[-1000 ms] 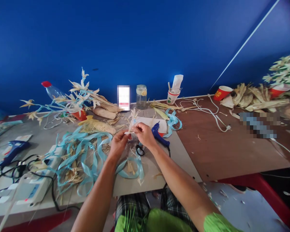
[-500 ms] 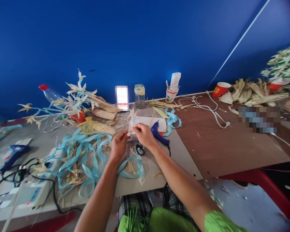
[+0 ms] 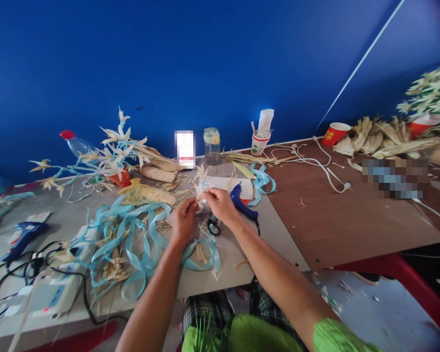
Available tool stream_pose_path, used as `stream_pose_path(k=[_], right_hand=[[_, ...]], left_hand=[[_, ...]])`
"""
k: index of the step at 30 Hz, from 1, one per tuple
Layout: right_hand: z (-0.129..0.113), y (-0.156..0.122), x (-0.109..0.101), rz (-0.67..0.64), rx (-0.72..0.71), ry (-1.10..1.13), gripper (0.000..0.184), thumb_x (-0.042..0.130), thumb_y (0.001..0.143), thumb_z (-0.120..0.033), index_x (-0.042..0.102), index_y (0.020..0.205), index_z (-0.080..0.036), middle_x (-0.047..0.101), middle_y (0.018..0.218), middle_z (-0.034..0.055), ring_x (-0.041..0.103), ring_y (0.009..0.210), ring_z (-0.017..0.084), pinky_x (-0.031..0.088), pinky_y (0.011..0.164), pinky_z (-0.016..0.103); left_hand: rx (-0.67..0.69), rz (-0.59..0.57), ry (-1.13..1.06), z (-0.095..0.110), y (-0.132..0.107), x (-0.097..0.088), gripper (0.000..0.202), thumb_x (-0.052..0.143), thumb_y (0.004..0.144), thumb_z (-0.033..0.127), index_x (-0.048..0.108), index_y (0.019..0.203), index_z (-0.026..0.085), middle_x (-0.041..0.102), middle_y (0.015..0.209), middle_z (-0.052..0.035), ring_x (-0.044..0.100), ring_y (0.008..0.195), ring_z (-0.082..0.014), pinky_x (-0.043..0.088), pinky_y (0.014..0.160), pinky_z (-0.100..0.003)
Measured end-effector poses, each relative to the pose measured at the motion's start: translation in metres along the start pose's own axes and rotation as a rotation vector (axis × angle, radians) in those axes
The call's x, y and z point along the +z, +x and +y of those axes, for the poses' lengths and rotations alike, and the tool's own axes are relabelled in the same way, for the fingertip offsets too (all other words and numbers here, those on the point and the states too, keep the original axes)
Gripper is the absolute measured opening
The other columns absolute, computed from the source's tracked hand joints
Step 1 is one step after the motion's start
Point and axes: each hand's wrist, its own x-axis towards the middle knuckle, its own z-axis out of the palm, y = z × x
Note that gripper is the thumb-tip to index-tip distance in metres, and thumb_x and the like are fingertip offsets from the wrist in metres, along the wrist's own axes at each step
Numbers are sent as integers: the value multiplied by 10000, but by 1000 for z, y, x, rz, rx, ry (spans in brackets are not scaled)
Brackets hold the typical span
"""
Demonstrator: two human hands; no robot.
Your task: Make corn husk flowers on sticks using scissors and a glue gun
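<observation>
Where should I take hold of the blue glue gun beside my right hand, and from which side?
Probably by the handle of the blue glue gun, coming from the near right once your right hand is free. The handle slants toward you, with the black cord at its end, while the narrow tip points away toward the wall.

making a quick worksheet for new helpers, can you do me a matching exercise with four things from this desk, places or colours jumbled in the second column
Things
1. flower
2. ribbon
3. jar
4. bottle cap

Places or colours
A. red
B. upright near the blue wall
C. between the left hand and right hand
D. pale blue

Right pairs
1-C, 2-D, 3-B, 4-A
</observation>
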Motion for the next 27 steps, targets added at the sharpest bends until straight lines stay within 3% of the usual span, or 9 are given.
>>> stream_pose_path(k=[3, 10, 15, 19, 27], right_hand=[[-1, 0, -1, -13, -1, -11, 342, 464, 770, -391, 357, 510, -197, 316, 479, -51, 319, 507, 91, 238, 493, 222], [-1, 0, -1, -21, 45, 2, 342, 491, 751, -394, 388, 500, -187, 326, 465, -56, 314, 494, 83, 249, 490, 218], [0, 1, -1, -3, 78, 88, 328, 498, 752, -414, 491, 537, -166, 397, 478, -47, 355, 492, 85, 278, 489, 215], [6, 5, -10, 97, 116, 138, 352, 476, 768, -454, 583, 626, -151, 490, 519, -26, 416, 504, 98, 323, 507, 221], [23, 15, -26, 259, 37, -62, 285, 483, 771, -389, 619, 819, -143, 637, 737, 43, 545, 663, 151, 414, 639, 255]], left_hand=[[-22, -14, -40, -2, 1, 0, 234, 521, 788, 254, 661, 953, 165, 608, 707, 1, 519, 656, -123, 405, 656, -241], [-50, -21, -7, -1, 1, 0, 160, 523, 773, 249, 657, 798, 165, 568, 636, 14, 492, 621, -120, 382, 619, -231], [-43, -16, 4, 0, 0, 0, 149, 513, 767, 222, 652, 773, 168, 568, 634, 15, 488, 617, -119, 375, 612, -230], [-84, 30, -47, 1, 0, 1, 147, 517, 752, 222, 645, 788, 159, 553, 627, 17, 472, 606, -112, 368, 587, -221], [-179, 106, -185, -3, 4, 0, 181, 580, 732, 333, 587, 710, 153, 482, 582, 34, 359, 510, -71, 296, 495, -202]])
